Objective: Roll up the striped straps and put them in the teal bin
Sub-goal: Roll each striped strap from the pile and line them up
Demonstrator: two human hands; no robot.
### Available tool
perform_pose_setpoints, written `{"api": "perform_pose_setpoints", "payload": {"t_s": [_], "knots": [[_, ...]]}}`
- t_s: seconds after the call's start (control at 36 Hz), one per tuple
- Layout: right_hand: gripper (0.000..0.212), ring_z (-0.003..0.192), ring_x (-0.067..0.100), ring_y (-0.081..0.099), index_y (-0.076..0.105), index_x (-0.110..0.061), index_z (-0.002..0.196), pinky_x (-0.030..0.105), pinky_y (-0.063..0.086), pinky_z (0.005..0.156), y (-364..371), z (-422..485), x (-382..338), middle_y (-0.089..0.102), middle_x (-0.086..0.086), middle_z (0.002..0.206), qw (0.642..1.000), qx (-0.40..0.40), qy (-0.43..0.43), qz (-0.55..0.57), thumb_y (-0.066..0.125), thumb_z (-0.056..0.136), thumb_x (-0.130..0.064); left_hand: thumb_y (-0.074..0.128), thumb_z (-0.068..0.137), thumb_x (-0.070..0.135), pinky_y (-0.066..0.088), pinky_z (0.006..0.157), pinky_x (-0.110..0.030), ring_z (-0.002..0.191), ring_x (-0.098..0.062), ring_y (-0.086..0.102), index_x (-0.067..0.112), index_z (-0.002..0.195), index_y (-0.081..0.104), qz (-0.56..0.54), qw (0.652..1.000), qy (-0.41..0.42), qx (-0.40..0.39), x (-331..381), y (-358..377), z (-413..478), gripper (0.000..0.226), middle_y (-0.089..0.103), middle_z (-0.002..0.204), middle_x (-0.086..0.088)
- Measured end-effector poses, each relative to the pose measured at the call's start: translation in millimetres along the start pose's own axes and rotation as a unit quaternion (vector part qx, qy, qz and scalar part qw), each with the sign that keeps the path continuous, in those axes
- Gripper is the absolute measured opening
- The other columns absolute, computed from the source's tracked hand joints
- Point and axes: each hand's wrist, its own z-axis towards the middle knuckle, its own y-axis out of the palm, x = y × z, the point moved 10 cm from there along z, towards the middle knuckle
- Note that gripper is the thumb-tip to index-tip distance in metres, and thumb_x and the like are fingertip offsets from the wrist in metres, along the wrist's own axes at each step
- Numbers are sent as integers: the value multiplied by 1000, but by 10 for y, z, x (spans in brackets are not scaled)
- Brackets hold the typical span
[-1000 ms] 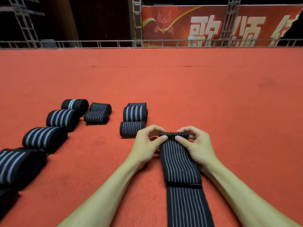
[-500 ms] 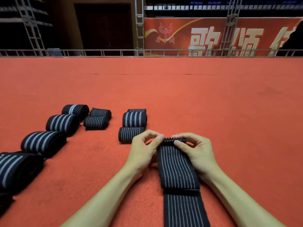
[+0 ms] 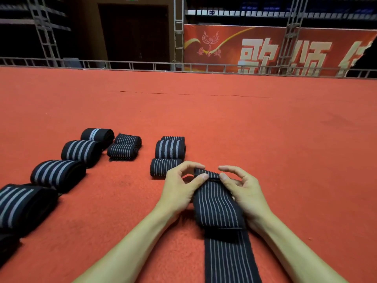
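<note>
A long black strap with thin white stripes [image 3: 219, 209] lies on the red carpet, running from the bottom edge up to my hands. Its far end is curled into a small roll. My left hand [image 3: 179, 186] pinches that rolled end from the left with thumb and fingers. My right hand [image 3: 242, 188] grips it from the right. Several rolled striped straps lie to the left: a stack [image 3: 169, 156] just beyond my left hand, a pair [image 3: 125, 147] farther left, and a diagonal row of thicker rolls [image 3: 58, 173] toward the left edge. No teal bin is in view.
Red carpet [image 3: 265, 139] stretches far ahead and to the right. A metal rail [image 3: 142, 65] borders its far edge, with a red banner [image 3: 265, 50] and truss posts behind it.
The rolled end has come slightly toward me as both hands turn it. The view has tilted upward, showing more of the background.
</note>
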Motion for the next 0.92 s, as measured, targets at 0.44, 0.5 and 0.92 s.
{"api": "perform_pose_setpoints", "payload": {"t_s": [0.44,0.5,0.92], "knots": [[19,80,6,67,70,-11,84,22,53,78,-72,-6,-261,74,-3,82,989,14,-116,-96,73,79,7,72,84,1,50,58,-24,71,-11,63,20,87,68,-55,996,-65,-35,-96,91,-56,20,70,92,5],[22,80,8,68,70,-12,83,22,53,77,-49,-14,-270,74,-1,82,989,5,-119,-91,72,79,10,71,86,4,46,51,-24,65,-12,60,19,81,68,-86,992,-85,-33,-116,114,-70,16,67,87,3],[28,64,12,66,57,-17,116,24,53,56,84,-58,-104,72,5,77,999,-27,-15,20,62,91,-5,78,72,-11,46,84,-14,91,-3,65,19,74,66,24,999,38,17,90,-6,-32,32,69,93,0]]}}
